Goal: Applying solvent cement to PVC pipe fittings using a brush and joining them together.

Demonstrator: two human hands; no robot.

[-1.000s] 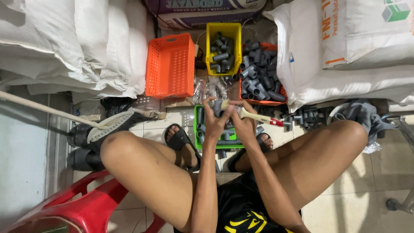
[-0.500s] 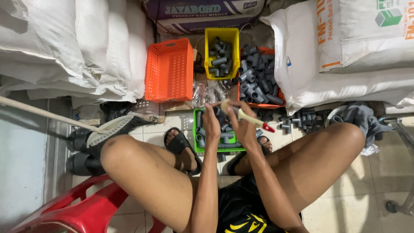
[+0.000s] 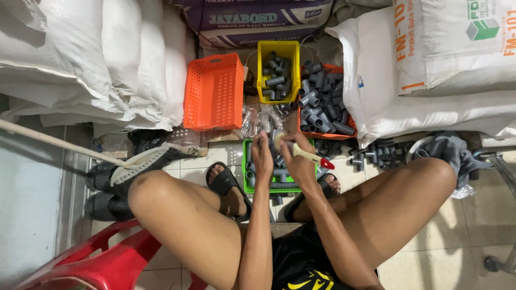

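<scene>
From the head camera we look down past our own knees to a green basket (image 3: 248,173) of grey pipe fittings on the tiled floor between our sandalled feet. Our left hand (image 3: 262,156) is closed around a small grey pipe fitting (image 3: 273,135) held just above that basket. Our right hand (image 3: 299,160) is clenched on a slim tool with a pale handle and red tip (image 3: 314,158), its working end meeting the fitting; what kind of tool it is, we cannot tell.

We judge the fitting light, rigid and smooth, so it could slip or turn under the tool. It is best pinched across its barrel, leaving the open end free.

Beyond the hands stand an empty orange basket (image 3: 214,91), a yellow basket (image 3: 278,49) partly filled with fittings, and a red tray (image 3: 325,110) heaped with more. White sacks (image 3: 97,59) are stacked on both sides, and a red plastic chair (image 3: 102,266) sits by our left leg.
</scene>
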